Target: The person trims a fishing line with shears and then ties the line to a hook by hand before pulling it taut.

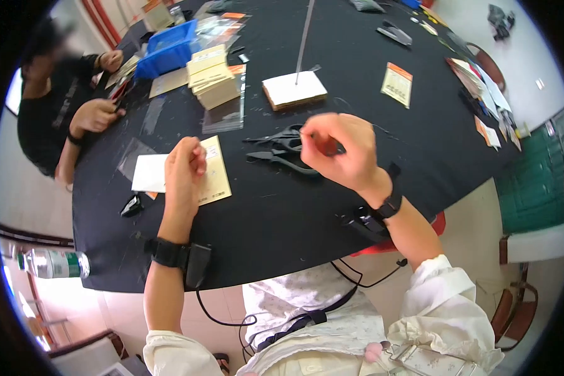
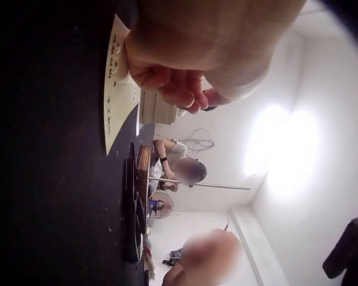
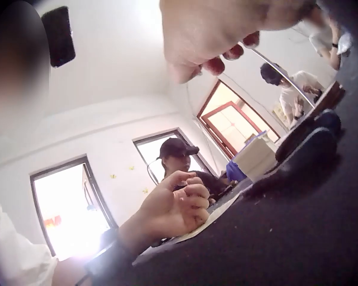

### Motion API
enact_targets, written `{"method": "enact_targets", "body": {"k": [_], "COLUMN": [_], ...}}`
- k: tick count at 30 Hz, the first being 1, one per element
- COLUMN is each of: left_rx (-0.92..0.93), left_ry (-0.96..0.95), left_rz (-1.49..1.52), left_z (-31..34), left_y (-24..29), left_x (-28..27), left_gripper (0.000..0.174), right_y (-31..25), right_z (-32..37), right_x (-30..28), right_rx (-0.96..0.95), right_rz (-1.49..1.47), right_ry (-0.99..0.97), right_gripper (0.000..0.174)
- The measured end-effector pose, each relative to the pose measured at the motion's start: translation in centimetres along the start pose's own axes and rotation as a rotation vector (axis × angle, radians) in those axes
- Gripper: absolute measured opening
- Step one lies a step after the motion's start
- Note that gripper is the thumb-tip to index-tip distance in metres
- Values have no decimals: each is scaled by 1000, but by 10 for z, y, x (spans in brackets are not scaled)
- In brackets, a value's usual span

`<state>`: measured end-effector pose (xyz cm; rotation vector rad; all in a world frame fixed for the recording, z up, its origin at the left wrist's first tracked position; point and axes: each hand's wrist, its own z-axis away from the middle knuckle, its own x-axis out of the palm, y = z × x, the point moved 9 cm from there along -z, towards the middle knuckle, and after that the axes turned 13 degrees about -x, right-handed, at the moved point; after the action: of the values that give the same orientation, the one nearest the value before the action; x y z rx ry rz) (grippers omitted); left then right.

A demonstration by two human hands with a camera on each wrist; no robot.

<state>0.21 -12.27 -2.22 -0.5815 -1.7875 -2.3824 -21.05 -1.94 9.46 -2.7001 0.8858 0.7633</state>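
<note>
Left hand [image 1: 185,169] is sitting over the beige printed card [image 1: 216,172], grip curled; right hand [image 1: 348,153] is hovering by the pliers [image 1: 271,155] and scissors [image 1: 274,137], thumb and fingers making a ring. Can't tell if either grip is pinching smth super thin tbh, detail's too poor there. Both cards are lying on the black surface [image 1: 257,232], the white card [image 1: 149,173] poking out on the left hand's other side. Imo, if you're holding smth fine, you're wanting light, even tension w/ the left hand anchoring low. Snagging the plier handles is prob the main risk, so I'd be lifting the right hand clear.
</note>
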Motion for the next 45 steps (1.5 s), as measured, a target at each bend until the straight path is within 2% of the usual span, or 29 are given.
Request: {"method": "enact_targets", "body": {"k": [2,4,6,8,9,10,12,15,23,29,32,38,45], "left_rx": [-10,-2,-6,-6,-8,-11,-9,-5,-17,-22,-8,-6,-17], "left_ry": [2,-24,-4,28,10,-8,-9,-20,-13,-15,-6,16,-7], "left_rz": [13,-12,-7,-2,-17,-29,-31,-37,-21,-37,-11,-24,-69], "left_z": [1,0,0,2,3,3,4,4,5,0,2,4,0], "left_y": [0,-1,0,0,0,-1,-1,-1,0,-5,-2,-1,-6], "left_x": [0,0,1,-1,2,4,6,7,5,3,3,7,1], "left_gripper": [20,20,21,22,22,22,22,21,20,19,22,21,16], "right_y": [30,57,90,109,114,115,111,103,100,94,97,98,89], "right_z": [9,15,37,65,80,89,120,138,164,173,178,177,176], "right_x": [-8,-21,-36,-53,-54,-60,-51,-63,-72,-83,-82,-82,-91], "right_rx": [313,541,783,926,1010,1004,1170,1262,1274,1374,1344,1309,1234], "right_rz": [-187,-207,-402,-307,-312,-310,-348,-302,-283,-226,-242,-170,-130], "right_ry": [201,198,382,305,205,200,-70,-86,-32,-122,-106,-195,-136], "right_gripper": [10,7,10,14,14,14,13,12,11,12,14,15,15]}}
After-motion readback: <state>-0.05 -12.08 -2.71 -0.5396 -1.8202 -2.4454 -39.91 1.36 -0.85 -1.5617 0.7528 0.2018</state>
